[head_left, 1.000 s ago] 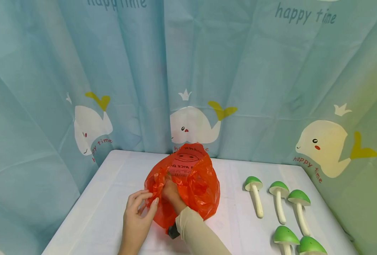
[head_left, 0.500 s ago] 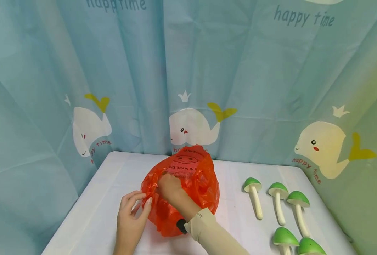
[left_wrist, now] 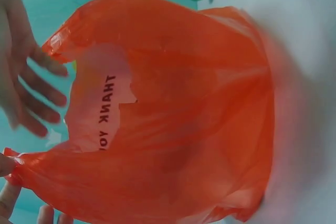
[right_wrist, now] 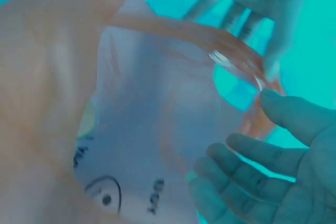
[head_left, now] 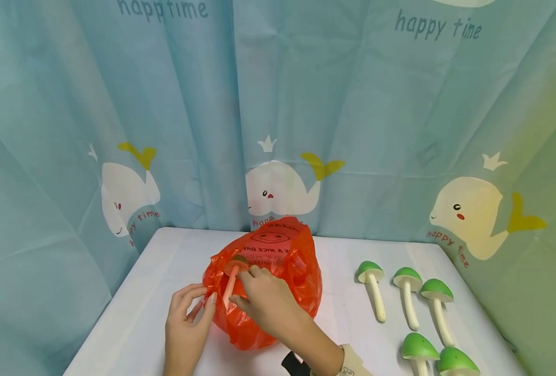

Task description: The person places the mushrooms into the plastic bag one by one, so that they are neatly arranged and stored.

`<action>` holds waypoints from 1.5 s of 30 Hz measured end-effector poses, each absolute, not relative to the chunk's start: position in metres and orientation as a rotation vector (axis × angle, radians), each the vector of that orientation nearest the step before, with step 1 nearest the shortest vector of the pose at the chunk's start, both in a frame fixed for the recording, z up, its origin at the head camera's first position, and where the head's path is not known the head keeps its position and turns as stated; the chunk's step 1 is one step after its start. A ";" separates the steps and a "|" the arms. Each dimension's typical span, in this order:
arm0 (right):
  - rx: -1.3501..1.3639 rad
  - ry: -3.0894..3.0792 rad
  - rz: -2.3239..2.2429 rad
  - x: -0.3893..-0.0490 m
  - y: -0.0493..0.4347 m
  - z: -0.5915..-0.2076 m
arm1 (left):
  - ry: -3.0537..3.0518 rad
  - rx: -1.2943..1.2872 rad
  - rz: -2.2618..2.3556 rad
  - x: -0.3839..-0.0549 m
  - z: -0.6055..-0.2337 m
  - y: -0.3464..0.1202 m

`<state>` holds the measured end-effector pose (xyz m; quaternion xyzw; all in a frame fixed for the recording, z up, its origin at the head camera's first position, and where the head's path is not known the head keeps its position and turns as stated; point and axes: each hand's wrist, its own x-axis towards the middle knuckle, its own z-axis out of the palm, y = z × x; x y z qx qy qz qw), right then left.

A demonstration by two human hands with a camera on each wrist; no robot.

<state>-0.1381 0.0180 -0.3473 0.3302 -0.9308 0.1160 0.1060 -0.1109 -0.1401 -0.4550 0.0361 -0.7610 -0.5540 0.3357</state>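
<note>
A red plastic carrier bag (head_left: 306, 277) stands on the table with its mouth held apart. My left hand (head_left: 186, 321) pinches its left handle between thumb and fingers; in the left wrist view the gathered handle (left_wrist: 21, 169) shows at the lower left. Inside the bag leans a toy mushroom (head_left: 231, 282), its stem tinted pink and its cap up. My right hand (head_left: 268, 300) hovers at the mouth beside that mushroom, fingers loosely spread and holding nothing. The right wrist view shows the right hand (right_wrist: 262, 177) with parted fingers close to the handle.
Several green-capped toy mushrooms (head_left: 374, 292) lie on the white table (head_left: 155, 261) to the right of the bag. A blue curtain (head_left: 377, 130) with whale prints hangs behind the table and along both sides.
My right hand has come up out of the bag with its fingers loosened, and the mushroom inside now shows. The left hand has drawn the handle slightly left.
</note>
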 end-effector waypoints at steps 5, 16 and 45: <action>1.002 -2.647 0.540 -0.131 0.048 -0.343 | -1.953 0.032 -1.451 -0.125 -0.485 -0.153; 1.005 -2.574 1.135 -0.124 0.127 -0.325 | -1.944 0.149 -1.505 -0.100 -0.425 -0.131; 0.163 -3.258 0.583 -0.221 0.287 -0.436 | -2.023 0.370 -1.512 -0.094 -0.418 -0.128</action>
